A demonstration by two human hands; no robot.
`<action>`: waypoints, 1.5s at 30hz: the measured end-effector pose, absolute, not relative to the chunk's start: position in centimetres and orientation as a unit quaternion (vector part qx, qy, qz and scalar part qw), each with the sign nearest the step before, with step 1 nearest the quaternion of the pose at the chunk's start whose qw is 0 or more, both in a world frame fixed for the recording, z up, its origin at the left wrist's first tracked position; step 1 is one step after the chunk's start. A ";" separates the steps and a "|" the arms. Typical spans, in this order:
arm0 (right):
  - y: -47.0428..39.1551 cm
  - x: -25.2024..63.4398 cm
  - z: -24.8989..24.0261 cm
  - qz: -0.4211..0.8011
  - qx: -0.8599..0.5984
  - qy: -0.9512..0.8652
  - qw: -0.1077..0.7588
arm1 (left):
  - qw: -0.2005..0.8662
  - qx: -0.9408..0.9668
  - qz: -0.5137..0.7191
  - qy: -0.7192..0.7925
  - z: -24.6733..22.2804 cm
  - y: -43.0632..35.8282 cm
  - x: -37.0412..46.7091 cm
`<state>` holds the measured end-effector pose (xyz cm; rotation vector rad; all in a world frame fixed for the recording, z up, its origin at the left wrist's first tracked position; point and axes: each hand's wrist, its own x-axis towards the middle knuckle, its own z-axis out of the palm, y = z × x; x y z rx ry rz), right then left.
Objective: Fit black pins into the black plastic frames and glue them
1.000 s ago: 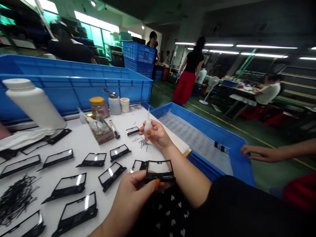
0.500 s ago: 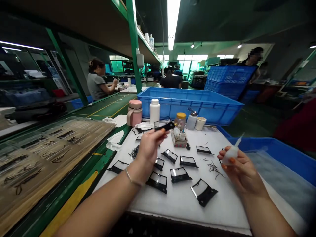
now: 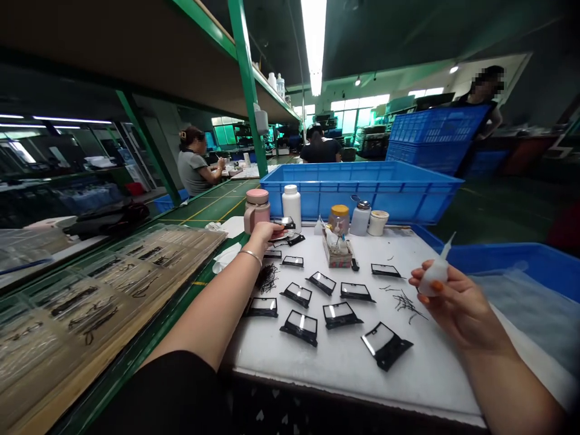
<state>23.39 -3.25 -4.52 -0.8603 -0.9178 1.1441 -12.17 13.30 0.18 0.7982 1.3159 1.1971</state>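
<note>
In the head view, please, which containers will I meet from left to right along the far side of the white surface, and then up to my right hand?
Pink mug, tall white bottle, yellow-lidded jar, metal-topped bottle, small pale tub, squeeze bottle in your right hand.

"What is set along the far edge of the table [image 3: 353, 374]?"

"A mug [image 3: 258, 214], a bottle [image 3: 292, 208] and a jar [image 3: 339, 221] are lined up, left to right (behind the last two, a crate [image 3: 385, 193] is placed)."

"And nearer?"

"Frames [image 3: 389, 353] are spread, with piled strands [image 3: 267, 278] left and loose strands [image 3: 405, 304] right."
</note>
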 end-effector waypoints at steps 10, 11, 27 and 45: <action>-3.2 23.0 -4.3 0.515 -0.355 -0.414 0.662 | 0.583 0.366 0.491 0.534 1.5 12.3 -13.6; -3.2 23.0 -4.3 0.514 -0.349 -0.414 0.665 | 0.587 0.367 0.508 0.512 2.1 11.8 -13.4; -3.7 21.6 -4.1 0.515 -0.300 -0.455 0.661 | 0.647 0.587 0.383 0.300 0.3 -4.0 -1.7; -1.0 19.8 1.6 0.485 -0.233 -0.593 0.599 | 0.583 0.540 0.507 0.333 0.3 -0.7 -4.0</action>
